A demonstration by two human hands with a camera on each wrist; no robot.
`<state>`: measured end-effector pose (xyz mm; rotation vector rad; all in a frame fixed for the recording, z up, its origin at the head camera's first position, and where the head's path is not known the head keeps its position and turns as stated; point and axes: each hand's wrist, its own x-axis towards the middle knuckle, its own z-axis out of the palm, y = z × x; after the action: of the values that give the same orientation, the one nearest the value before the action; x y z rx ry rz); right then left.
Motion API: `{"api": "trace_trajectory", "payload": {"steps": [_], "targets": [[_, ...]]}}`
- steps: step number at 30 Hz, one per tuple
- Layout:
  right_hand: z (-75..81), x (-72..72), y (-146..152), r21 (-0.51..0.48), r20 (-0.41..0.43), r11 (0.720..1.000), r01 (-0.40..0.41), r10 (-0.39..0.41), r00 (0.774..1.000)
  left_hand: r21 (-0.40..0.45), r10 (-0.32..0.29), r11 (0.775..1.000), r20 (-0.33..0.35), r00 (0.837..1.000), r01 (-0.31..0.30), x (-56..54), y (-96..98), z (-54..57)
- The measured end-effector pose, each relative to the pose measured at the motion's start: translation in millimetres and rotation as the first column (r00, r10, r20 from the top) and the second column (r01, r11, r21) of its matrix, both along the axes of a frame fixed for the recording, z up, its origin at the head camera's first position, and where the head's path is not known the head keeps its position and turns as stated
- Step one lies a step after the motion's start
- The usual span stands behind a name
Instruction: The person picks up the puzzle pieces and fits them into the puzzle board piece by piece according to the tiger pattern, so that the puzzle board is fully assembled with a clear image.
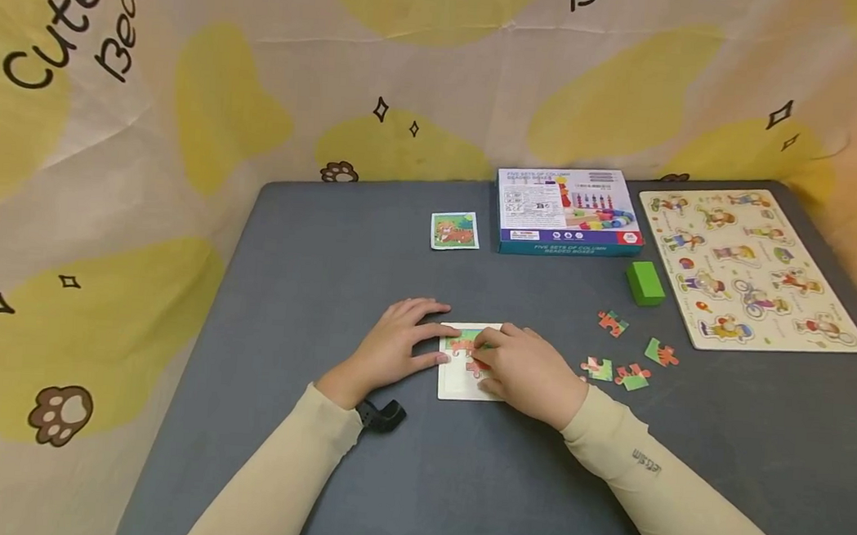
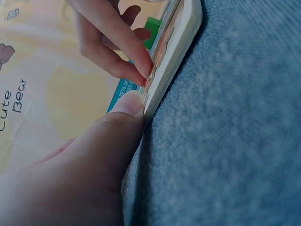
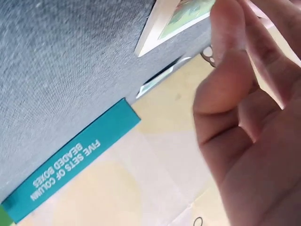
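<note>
A small white-framed puzzle tray (image 1: 458, 388) lies on the dark table in front of the person, partly filled with green and orange pieces along its top. My left hand (image 1: 392, 347) rests at the tray's left edge with its fingers spread; in the left wrist view its thumb (image 2: 117, 113) presses on the rim. Over the tray's right part, my right hand (image 1: 532, 372) bends its fingertips together on an orange puzzle piece (image 1: 476, 369). Those fingers partly hide the piece and the tray's right side. In the right wrist view the right hand (image 3: 254, 103) covers most of the tray (image 3: 155, 35).
Several loose puzzle pieces (image 1: 632, 376) lie right of the tray. Beyond stand a green block (image 1: 644, 282) and a beaded-boxes carton (image 1: 567, 215). A small picture card (image 1: 455, 231) lies left of the carton, a large picture board (image 1: 752, 271) at far right.
</note>
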<state>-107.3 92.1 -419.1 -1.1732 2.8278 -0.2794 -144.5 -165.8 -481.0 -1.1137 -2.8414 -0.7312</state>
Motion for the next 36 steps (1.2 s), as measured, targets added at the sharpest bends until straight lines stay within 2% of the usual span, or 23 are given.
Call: {"api": "trace_trajectory", "payload": {"steps": [5,8,11,13,15,18,21,28,34,36], "targets": [[2.5,0.2,-2,0.031,-0.025,1.000,0.000,0.001,1.000,-0.006,0.008,1.000,-0.007,1.000,-0.008,-0.5,-2.2,-1.3],[1.2,-2.9,0,-0.005,-0.027,1.000,0.010,-0.010,1.000,-0.010,0.008,1.000,-0.005,1.000,-0.008,0.4,-2.8,-2.0],[2.5,-11.5,13,-0.046,0.006,0.997,0.056,-0.056,0.998,-0.018,0.006,1.000,0.004,1.000,-0.006,1.9,-2.5,-2.3],[7.9,-19.0,28,-0.049,0.018,0.991,0.128,-0.127,0.992,-0.025,0.005,1.000,0.007,1.000,-0.005,2.9,-1.8,-2.1],[16.1,-26.6,48,-0.015,0.016,0.972,0.236,-0.236,0.972,-0.026,0.004,1.000,0.007,1.000,-0.004,3.1,-1.0,-1.5],[25.1,-36.7,79,0.059,0.037,0.920,0.388,-0.391,0.920,-0.024,-0.002,1.000,-0.002,1.000,0.002,2.7,0.0,-1.5],[25.6,-45.2,102,0.115,0.087,0.888,0.445,-0.455,0.886,-0.019,-0.009,1.000,-0.009,1.000,0.008,2.2,0.3,-2.0],[17.5,-59.1,118,0.113,0.194,0.887,0.447,-0.461,0.866,-0.016,-0.007,1.000,-0.012,1.000,0.007,2.1,-0.7,-0.9],[17.7,-63.8,126,0.111,0.275,0.908,0.404,-0.419,0.865,-0.013,-0.009,1.000,-0.022,1.000,0.009,1.2,-1.3,-0.7],[19.4,-63.7,127,0.112,0.313,0.913,0.393,-0.408,0.858,-0.016,-0.010,1.000,-0.020,1.000,0.010,0.7,-1.2,-0.5]]}}
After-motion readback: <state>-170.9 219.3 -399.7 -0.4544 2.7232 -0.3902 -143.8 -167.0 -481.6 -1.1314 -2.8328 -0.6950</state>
